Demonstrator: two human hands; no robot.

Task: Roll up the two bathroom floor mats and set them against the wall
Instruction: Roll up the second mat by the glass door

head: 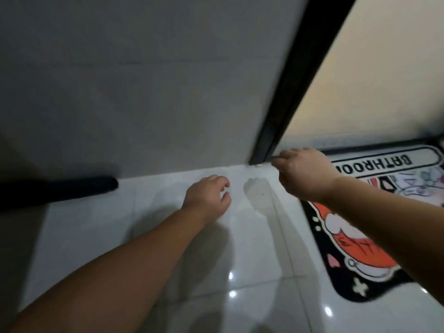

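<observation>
Here right hand (300, 175) fingers pinch mat (360, 236) corner; left hand (206, 197) curled, empty.

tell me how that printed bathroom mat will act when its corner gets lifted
The printed mat lies thin and flat, so it will likely flop and roll easily. On the glossy tile floor it may slide when pushed.
</observation>
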